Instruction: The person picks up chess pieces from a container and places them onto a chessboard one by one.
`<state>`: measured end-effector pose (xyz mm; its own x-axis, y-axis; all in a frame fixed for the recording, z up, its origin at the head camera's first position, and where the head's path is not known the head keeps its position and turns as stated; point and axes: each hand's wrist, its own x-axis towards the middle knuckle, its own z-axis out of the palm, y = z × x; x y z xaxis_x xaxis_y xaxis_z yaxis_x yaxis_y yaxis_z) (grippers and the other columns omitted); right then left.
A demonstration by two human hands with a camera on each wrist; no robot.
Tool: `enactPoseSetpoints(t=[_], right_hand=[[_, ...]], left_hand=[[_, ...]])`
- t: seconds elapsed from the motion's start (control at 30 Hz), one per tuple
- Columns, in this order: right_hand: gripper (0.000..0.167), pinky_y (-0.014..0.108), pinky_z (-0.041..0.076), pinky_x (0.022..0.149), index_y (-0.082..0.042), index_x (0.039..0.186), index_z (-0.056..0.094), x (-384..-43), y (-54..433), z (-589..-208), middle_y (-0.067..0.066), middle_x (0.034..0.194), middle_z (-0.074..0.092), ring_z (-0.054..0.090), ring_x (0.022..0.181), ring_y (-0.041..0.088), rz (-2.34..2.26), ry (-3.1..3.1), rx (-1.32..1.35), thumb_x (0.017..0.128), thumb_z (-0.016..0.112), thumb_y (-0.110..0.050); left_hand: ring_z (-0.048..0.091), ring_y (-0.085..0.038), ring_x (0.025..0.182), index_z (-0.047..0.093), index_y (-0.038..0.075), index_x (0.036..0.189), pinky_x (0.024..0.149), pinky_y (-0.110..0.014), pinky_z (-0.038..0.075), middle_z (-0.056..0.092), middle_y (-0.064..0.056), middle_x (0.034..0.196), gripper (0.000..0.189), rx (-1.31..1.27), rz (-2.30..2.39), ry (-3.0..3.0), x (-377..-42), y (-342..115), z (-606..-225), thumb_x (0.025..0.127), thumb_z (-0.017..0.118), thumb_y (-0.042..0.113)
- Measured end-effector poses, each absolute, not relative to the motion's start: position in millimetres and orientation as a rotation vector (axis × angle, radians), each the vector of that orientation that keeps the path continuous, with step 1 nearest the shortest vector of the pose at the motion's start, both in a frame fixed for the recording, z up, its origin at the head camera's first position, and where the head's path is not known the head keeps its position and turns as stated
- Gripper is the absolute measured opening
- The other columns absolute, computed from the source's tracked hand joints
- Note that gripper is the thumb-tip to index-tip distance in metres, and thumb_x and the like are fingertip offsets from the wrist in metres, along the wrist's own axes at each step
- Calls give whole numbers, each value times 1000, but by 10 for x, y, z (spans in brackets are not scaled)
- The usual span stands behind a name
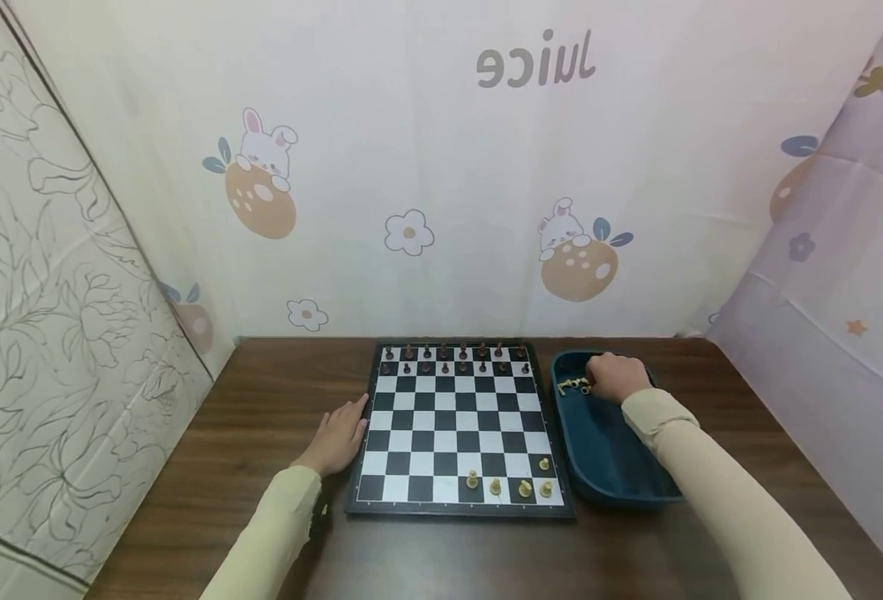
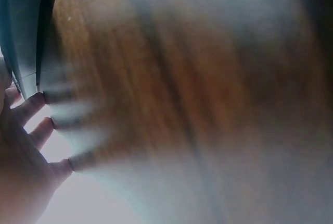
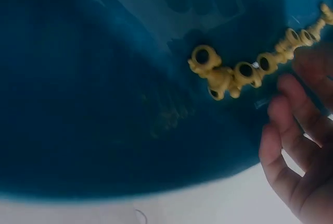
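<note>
My left hand (image 1: pixel 339 437) rests on the table with its fingertips at the left edge of the chessboard (image 1: pixel 357 500); its fingers are spread in the left wrist view. My right hand (image 1: pixel 616 377) reaches into the far part of a blue tray (image 1: pixel 614 454). There, loosely bent fingers (image 3: pixel 291 125) come right up to a string of cream chess pieces (image 3: pixel 218 78), which lie end to end; the thumb is hidden. Several cream pieces (image 1: pixel 525 489) stand at the board's near right corner. Dark pieces (image 1: pixel 444 353) fill the two far rows.
The board and tray stand side by side on a brown wooden table (image 1: pixel 276 400). A patterned curtain (image 1: pixel 411 167) hangs behind the table's far edge, with more cloth at both sides. The tray's raised rim runs close to the board's right edge.
</note>
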<state>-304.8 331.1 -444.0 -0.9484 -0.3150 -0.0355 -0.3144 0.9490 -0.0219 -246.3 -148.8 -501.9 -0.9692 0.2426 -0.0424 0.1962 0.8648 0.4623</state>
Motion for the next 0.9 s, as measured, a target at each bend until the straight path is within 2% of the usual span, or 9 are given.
enactPoseSetpoints(t=[0.17,0.4,0.7,0.9], right_hand=[[17,34,46,48,-10,69,64,-3046,3298,-4475,0,59,54,49,50,15,-25,3039,-450,85,66,-7],[26,31,37,46,-12,62,56,-3043,3278,-4493,1,54,47,44,48,17,-45,3060,-460,84,63,1],[21,30,40,45,-9,66,59,-3014,3243,-4521,0,55,48,47,48,15,-37,3079,-457,85,64,-1],[22,30,40,45,-9,64,55,-3013,3234,-4533,2,55,47,48,48,16,-125,3056,-399,84,64,-3]], left_hand=[[27,-37,138,27,5,150,110,-61,13,36,-18,149,51,349,701,2933,-2483,-1486,-5024,103,37,24],[27,-37,138,28,4,150,110,-61,13,37,-19,147,51,346,720,2938,-2456,-1493,-5009,103,37,22],[27,-37,139,27,4,150,111,-60,13,36,-19,148,51,334,715,2937,-2436,-1484,-5022,104,36,23],[27,-37,138,28,4,150,111,-60,13,37,-19,148,51,325,711,2948,-2456,-1483,-5023,103,37,22]])
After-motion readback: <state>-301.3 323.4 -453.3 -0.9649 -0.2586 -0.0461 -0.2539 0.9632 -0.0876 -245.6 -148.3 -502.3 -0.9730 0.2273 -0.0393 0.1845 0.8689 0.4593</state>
